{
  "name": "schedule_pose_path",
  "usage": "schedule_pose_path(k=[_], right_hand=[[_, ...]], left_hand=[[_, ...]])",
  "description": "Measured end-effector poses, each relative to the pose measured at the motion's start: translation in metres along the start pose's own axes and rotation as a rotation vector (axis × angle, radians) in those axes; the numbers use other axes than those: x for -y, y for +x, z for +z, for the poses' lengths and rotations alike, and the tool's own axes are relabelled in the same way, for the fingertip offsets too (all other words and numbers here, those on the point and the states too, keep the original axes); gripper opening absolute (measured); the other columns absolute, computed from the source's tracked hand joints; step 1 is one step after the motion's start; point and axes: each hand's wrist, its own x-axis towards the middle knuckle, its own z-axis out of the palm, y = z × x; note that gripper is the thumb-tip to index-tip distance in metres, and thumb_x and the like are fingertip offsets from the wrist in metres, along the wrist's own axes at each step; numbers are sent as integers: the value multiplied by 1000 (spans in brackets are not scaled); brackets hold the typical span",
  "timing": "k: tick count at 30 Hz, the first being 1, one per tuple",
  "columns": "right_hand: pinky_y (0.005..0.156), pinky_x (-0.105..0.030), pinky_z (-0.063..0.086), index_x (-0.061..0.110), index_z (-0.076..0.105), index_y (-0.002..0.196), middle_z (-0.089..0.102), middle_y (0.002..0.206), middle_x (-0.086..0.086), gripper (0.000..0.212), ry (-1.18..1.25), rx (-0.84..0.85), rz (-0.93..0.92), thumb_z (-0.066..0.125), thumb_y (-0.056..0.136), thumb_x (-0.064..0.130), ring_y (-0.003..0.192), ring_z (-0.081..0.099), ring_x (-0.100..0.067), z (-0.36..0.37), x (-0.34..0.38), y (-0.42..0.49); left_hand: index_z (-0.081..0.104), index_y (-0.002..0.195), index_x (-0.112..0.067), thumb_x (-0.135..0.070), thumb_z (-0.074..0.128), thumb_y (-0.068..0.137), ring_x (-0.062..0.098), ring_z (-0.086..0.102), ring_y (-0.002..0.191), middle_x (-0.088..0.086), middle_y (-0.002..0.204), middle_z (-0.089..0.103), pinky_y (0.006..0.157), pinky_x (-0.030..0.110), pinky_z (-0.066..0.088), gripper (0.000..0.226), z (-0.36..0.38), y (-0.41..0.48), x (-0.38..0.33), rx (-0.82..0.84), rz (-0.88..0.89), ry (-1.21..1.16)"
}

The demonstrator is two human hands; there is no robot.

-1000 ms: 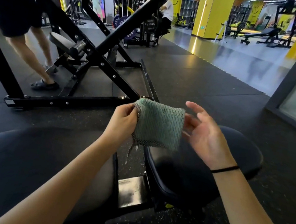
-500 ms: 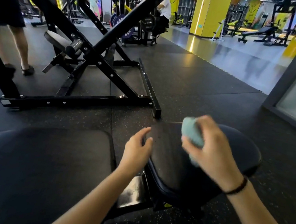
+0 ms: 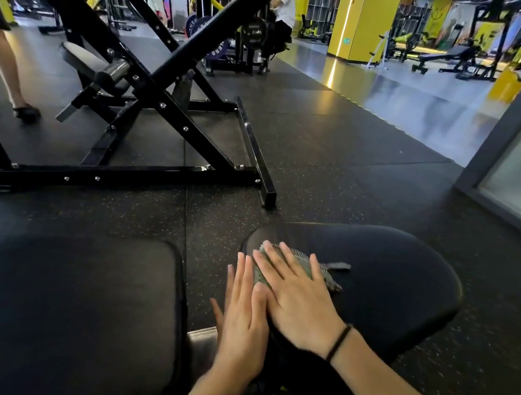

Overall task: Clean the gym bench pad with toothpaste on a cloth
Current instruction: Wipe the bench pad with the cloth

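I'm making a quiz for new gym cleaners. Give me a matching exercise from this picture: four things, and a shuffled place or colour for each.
Things: 1 cloth; 2 left hand; 3 hair tie; 4 pillar.
Descriptions: a yellow; b round the right wrist; c under the right hand on the seat pad; d flat beside the right hand.
Pairs: 1-c; 2-d; 3-b; 4-a.
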Motion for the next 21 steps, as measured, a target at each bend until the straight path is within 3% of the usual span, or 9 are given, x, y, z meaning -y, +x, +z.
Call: schedule_pose_path(k=[2,5,9,12,16,19,21], right_hand=[[116,-49,-6,32,-4,151,-12,158,15,67,-27,25,-16,-11,86,49,146,-14,-9,-3,-10,31],[116,-50,-3,32,4,152,-3,160,14,51,5,53,37,13,102,37,146,-8,-8,-4,-23,81],[115,-52,-3,34,14,151,6,159,15,48,36,75,65,15,103,38,147,-1,-10,-6,-32,110],[117,-51,-1,34,8,151,1,159,16,49,-10,63,1,15,103,37,147,-2,-7,-8,-31,80],[119,-42,-4,42,3,149,-6,156,24,62,27,25,-90,-3,88,51,144,-9,1,-10,-31,-13],[111,-38,12,40,19,149,14,156,22,53,-43,-35,-109,17,97,48,144,14,-2,-4,-36,-80],[105,-38,22,36,28,148,24,155,17,51,-70,-20,-81,19,99,46,141,25,-5,-5,-38,-102]], left_hand=[[1,148,-38,-69,6,87,-13,-19,137,-28,153,-10,109,31,-18,68,-3,8,-3,-6,-2,92],[-3,150,-28,-44,19,100,-4,-20,139,-22,151,-16,116,35,-11,57,-4,15,-13,4,8,231],[-10,149,-27,-40,15,101,-1,-27,138,-20,151,-24,114,36,-14,56,-7,16,-15,40,6,344],[-13,148,-29,-41,12,101,0,-30,137,-19,152,-26,114,40,-15,55,-8,15,-14,65,2,373],[-12,148,-31,-48,7,99,0,-32,136,-22,151,-27,114,43,-17,56,-8,15,-11,81,18,391],[-11,148,-33,-65,-8,85,-2,-34,135,-24,151,-25,112,44,-19,71,-8,16,-12,72,118,485],[-10,148,-33,-71,-19,76,-2,-37,133,-25,151,-24,110,44,-24,82,-8,14,-19,97,217,596]])
